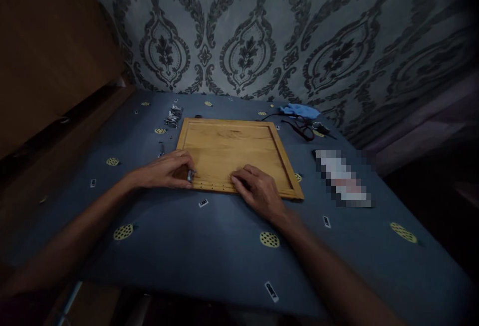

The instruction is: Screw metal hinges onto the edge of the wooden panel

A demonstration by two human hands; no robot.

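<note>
The wooden board (232, 151) lies on the blue surface (224, 251). The left hand (170, 170) holds a small metal piece (190, 175) at the board's near left corner. The right hand (259, 191) curls over the near edge, and I cannot tell if it holds anything

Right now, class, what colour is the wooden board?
The board is honey-yellow with darker streaks, in the head view.
</note>
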